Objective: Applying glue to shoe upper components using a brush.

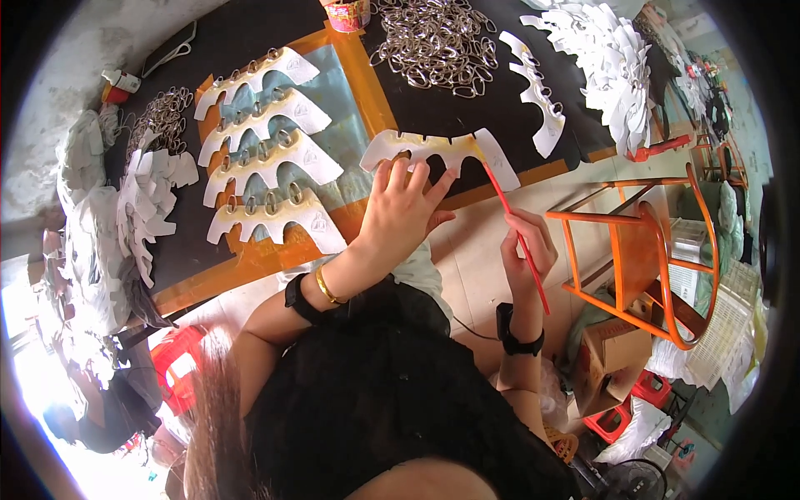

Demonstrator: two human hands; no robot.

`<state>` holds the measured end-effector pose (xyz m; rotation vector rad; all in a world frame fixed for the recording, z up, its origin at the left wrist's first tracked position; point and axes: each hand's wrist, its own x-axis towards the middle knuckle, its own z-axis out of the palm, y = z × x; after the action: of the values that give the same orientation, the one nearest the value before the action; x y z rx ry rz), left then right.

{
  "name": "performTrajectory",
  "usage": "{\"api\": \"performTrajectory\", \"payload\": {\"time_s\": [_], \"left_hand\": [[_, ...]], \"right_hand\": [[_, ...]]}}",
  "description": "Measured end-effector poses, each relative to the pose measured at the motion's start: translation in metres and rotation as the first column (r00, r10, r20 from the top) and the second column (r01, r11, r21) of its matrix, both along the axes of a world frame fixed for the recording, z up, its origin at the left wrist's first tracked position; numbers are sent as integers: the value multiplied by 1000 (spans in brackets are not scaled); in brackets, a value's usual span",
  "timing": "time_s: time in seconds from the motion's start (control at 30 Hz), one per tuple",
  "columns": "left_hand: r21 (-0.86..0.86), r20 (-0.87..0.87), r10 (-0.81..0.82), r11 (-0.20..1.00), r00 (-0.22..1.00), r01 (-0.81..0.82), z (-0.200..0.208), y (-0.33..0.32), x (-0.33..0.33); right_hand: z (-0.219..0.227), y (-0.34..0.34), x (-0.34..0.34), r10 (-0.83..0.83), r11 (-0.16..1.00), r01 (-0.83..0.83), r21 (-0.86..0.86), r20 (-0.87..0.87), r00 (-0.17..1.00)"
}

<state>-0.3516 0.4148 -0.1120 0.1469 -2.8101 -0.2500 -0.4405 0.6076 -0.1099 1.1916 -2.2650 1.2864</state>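
Observation:
A white scalloped piece with yellowish smears along its notched edge lies at the table's front edge. My left hand rests over its left part, fingers spread and fingertips on it, thumb apart. In my right hand is a thin red brush, gripped like a pen. The brush's far end meets the piece near its right notch; its tip is too small to make out clearly. To the left, several similar white pieces with metal oval rings along their notches lie in a stack of rows on a bluish sheet.
A heap of metal rings sits at the back beside a small tub. One ringed piece lies right of it. White pieces are piled at the far right and left. An orange-framed chair stands at right.

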Motion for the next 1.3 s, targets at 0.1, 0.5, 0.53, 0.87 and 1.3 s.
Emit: {"api": "performTrajectory", "payload": {"time_s": [0.1,0.5,0.53,0.87,1.3], "left_hand": [[-8,7,-4,1000,1000,4,1,0,0],[226,-97,-41,972,994,62,14,-15,17],[265,-122,-29,962,992,61,19,-19,23],[300,-71,49,954,996,-25,10,-37,36],[307,70,77,947,995,-95,14,-41,33]], "right_hand": [[5,7,5,-29,999,30,-13,49,998],[5,-14,9,18,931,78,-357,259,966],[6,-17,9,88,959,-33,-283,183,979],[2,-65,21,295,955,-290,-65,99,950],[41,-68,-16,332,863,-64,-500,468,819]]}}
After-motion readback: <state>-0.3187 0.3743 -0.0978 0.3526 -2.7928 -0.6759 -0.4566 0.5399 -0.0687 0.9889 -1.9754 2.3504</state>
